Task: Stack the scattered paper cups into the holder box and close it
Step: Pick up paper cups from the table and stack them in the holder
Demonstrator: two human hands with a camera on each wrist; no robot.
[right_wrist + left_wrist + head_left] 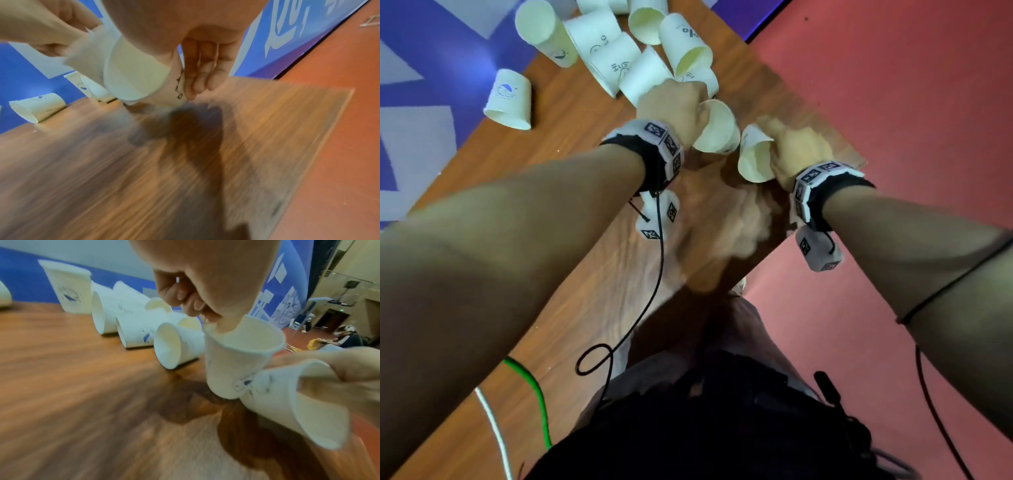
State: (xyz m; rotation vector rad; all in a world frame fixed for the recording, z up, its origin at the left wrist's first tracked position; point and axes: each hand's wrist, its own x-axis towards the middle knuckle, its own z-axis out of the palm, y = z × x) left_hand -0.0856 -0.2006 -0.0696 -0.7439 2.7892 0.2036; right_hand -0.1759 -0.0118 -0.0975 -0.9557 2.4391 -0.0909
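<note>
Two white paper cups are held above the wooden table (592, 260). My left hand (688, 113) pinches the rim of one cup (717, 128), thumb inside; in the left wrist view this cup (242, 356) hangs mouth up from the left hand (205, 316). My right hand (784, 144) grips a second cup (755, 159) tilted on its side, mouth toward me. The second cup (287, 402) touches the first cup's base. In the right wrist view my fingers (203, 69) wrap the cup (133, 78). Several loose cups (616, 58) lie at the table's far end. No holder box shows.
One cup (508, 99) stands mouth down at the table's left edge. The table's right edge (825, 116) runs close beside my right hand, with red floor (893, 85) beyond. Cables (654, 291) trail from my wrists over the near tabletop.
</note>
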